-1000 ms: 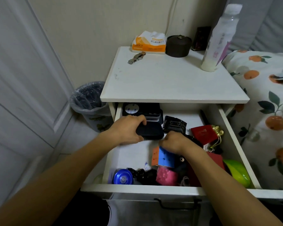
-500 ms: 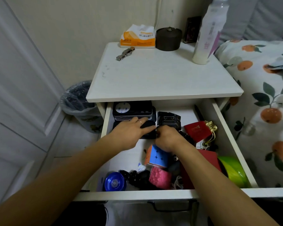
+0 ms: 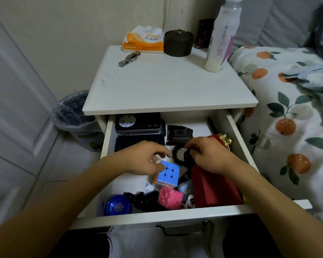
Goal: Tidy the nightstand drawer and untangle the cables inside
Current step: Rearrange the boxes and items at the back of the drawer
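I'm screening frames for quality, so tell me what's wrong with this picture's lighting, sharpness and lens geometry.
Head view: dim, flat indoor light with a greenish cast; wide-angle lens bows the door and nightstand edges; left hand fingers slightly motion-blurred; drawer front corner items murky; bottle top cropped and washed out.

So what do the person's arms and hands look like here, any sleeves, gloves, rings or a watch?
Both forearms are bare right up to the bottom edge of the view: no sleeves show. The left hand and the right hand wear no gloves, and neither wrist carries a watch or band. No ring shows on the fingers in this view. Nothing is marked or taped on either arm.
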A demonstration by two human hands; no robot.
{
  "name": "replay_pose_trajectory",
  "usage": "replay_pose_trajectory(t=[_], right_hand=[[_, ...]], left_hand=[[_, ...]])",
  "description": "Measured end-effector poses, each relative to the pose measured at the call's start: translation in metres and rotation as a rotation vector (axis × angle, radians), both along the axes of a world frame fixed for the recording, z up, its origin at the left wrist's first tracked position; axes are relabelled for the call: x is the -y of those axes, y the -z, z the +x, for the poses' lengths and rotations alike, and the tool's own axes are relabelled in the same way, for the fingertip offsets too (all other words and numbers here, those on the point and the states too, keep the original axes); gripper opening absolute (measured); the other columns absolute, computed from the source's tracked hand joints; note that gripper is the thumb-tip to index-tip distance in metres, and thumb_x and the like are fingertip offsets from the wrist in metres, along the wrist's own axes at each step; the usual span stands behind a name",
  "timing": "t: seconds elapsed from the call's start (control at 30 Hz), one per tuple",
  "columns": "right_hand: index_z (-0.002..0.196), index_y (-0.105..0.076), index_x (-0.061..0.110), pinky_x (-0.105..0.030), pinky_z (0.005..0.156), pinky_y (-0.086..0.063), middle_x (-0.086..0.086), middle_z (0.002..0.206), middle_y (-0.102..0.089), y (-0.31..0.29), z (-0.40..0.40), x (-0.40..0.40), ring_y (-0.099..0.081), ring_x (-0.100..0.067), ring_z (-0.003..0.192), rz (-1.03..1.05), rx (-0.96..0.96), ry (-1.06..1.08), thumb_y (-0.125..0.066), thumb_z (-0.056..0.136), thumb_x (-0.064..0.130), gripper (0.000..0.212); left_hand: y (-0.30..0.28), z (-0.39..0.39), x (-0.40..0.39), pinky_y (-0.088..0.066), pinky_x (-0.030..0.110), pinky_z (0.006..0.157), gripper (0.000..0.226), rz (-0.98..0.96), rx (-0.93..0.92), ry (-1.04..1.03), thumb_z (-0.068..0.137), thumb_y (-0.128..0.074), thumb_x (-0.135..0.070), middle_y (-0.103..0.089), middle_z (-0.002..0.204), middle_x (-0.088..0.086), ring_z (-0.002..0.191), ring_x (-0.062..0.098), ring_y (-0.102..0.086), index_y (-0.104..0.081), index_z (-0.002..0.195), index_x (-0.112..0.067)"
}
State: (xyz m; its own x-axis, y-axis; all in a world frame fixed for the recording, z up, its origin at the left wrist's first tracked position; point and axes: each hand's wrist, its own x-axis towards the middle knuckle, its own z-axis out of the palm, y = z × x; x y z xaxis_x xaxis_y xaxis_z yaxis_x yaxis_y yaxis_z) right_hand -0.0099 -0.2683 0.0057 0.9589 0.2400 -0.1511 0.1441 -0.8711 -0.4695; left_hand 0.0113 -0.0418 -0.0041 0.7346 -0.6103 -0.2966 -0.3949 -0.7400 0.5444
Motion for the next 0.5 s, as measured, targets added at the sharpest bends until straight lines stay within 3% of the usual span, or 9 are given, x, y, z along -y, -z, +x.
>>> replay_pose_trajectory(t=[0.1,0.23,0.37,0.5], right_hand=[[0.122,-0.065,0.011,-0.029,0.098,-0.045,-0.01,0.125,-0.065,-0.001,-0.003,0.003,-0.058,-0.024,0.117,0.009,-0.009,-0.042,-0.052,0.089,0.007,0.035],[0.124,-0.064,0.01,-0.03,0.099,-0.044,-0.012,0.128,-0.063,-0.003,-0.001,-0.001,-0.055,-0.027,0.12,-0.026,-0.014,-0.081,-0.051,0.085,0.007,0.041],[0.124,-0.064,0.013,-0.031,0.093,-0.045,-0.013,0.126,-0.062,-0.002,0.007,0.001,-0.055,-0.028,0.117,-0.056,-0.01,-0.084,-0.053,0.086,0.011,0.04],[0.121,-0.062,0.013,-0.038,0.092,-0.049,-0.013,0.123,-0.059,0.006,0.021,-0.003,-0.055,-0.03,0.113,-0.097,0.002,-0.062,-0.056,0.088,0.02,0.034]], left_hand=[[-0.003,-0.012,0.017,-0.044,0.027,0.097,0.062,0.106,-0.055,0.167,0.08,-0.076,-0.037,-0.054,0.126,-0.007,0.112,0.011,-0.052,-0.05,0.136,-0.031],[-0.001,-0.014,0.019,-0.046,0.031,0.093,0.061,0.096,-0.001,0.091,0.076,-0.081,-0.032,-0.06,0.121,-0.003,0.109,0.015,-0.056,-0.054,0.13,-0.024],[-0.006,-0.011,-0.005,-0.055,0.037,0.078,0.055,0.088,0.041,-0.097,0.064,-0.082,-0.031,-0.062,0.103,-0.006,0.09,0.016,-0.061,-0.054,0.111,-0.033],[-0.009,-0.006,-0.027,-0.056,0.029,0.067,0.054,0.185,0.014,-0.181,0.063,-0.084,-0.029,-0.06,0.094,-0.009,0.08,0.009,-0.061,-0.046,0.101,-0.034]])
